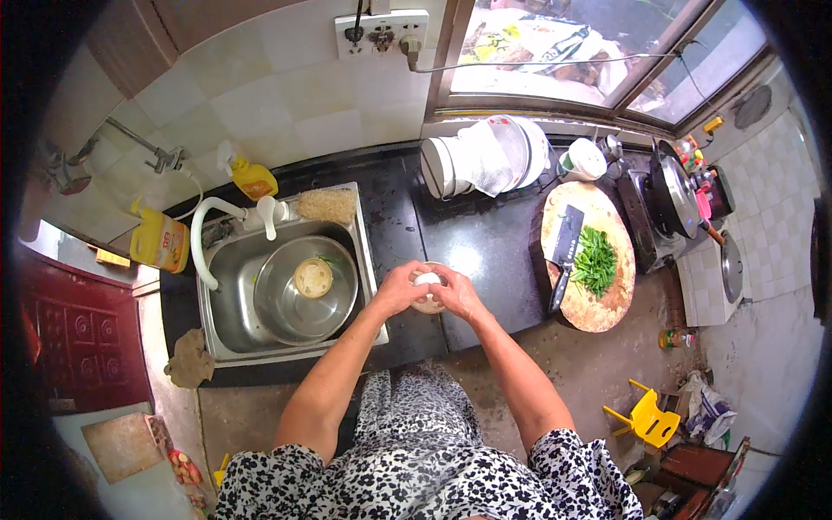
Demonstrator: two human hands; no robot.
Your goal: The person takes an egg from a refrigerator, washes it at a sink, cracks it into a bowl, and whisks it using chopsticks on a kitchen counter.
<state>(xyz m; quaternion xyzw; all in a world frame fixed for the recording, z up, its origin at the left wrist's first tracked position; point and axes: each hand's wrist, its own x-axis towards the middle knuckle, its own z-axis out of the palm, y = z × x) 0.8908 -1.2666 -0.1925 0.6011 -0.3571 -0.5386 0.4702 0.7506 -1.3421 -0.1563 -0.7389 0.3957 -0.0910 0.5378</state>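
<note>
Both my hands meet over a small pale bowl (pixel 427 305) on the black countertop (pixel 468 260), just right of the sink. Between the fingertips of my left hand (pixel 402 286) and my right hand (pixel 456 292) is a white egg (pixel 427 279), gripped from both sides. My fingers cover much of the bowl's rim, and its contents are hidden. Whether the eggshell is cracked cannot be made out.
Left lies a steel sink (pixel 227 325) with a metal basin (pixel 273 312) and small bowl (pixel 313 278). Right, a round chopping board (pixel 591 318) bears a cleaver (pixel 567 237) and chopped greens (pixel 595 261). Stacked dishes (pixel 520 149) stand behind; a wok (pixel 676 188) sits on the stove.
</note>
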